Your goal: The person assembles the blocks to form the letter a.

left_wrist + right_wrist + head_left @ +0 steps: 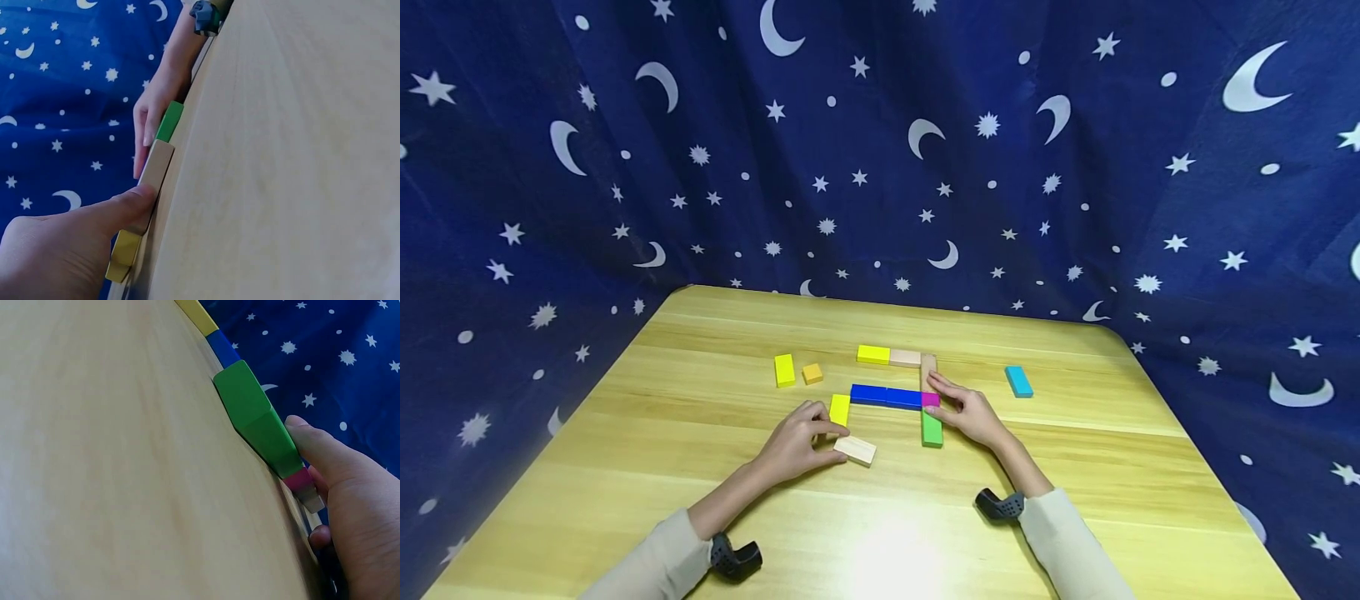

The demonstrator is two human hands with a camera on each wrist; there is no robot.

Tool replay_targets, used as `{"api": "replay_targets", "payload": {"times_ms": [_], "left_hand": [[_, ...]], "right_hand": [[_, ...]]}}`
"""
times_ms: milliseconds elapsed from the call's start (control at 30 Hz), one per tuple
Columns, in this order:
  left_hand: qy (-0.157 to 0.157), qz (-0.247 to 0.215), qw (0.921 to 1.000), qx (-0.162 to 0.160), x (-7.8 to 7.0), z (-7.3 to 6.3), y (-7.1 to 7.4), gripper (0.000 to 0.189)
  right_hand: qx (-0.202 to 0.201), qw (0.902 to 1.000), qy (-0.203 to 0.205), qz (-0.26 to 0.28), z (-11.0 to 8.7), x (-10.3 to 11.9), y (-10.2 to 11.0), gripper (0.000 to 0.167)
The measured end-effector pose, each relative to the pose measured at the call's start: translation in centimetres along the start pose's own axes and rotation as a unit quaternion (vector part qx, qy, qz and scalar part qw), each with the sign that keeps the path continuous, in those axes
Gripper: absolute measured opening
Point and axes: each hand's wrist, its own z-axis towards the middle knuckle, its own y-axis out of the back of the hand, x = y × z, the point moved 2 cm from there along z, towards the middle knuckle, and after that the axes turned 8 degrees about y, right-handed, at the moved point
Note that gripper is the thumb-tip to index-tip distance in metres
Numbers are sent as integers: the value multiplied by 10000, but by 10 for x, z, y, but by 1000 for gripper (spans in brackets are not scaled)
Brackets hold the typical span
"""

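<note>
My left hand [797, 442] pinches a plain wooden block [855, 451] between thumb and fingers, at the near end of a yellow block [839, 410]. In the left wrist view the thumb lies on the face of this wooden block [156, 165]. My right hand [973, 414] rests along the right side of the layout, fingers extended. Its fingertips touch an upright-running wooden block [928, 371], and the thumb is at the magenta cube [930, 399], just above the green block [932, 428]. Two blue blocks [886, 397] run in a row from the yellow block to the magenta cube.
At the layout's far side, a yellow block [873, 355] and a pale wooden block [905, 358] form a row. Apart on the left lie another yellow block [785, 371] and an orange cube [812, 373]; a light blue block [1019, 382] lies right. A starry curtain [880, 167] hangs behind the table.
</note>
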Motion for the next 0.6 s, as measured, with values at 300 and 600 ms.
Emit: {"api": "replay_targets", "payload": {"times_ms": [300, 600], "left_hand": [[142, -54, 9999, 51, -1, 0, 1, 33], [195, -5, 9998, 46, 1, 1, 0, 33]], "right_hand": [[6, 10000, -49, -3, -1, -1, 0, 58], [-5, 10000, -28, 49, 0, 1, 0, 57]]}}
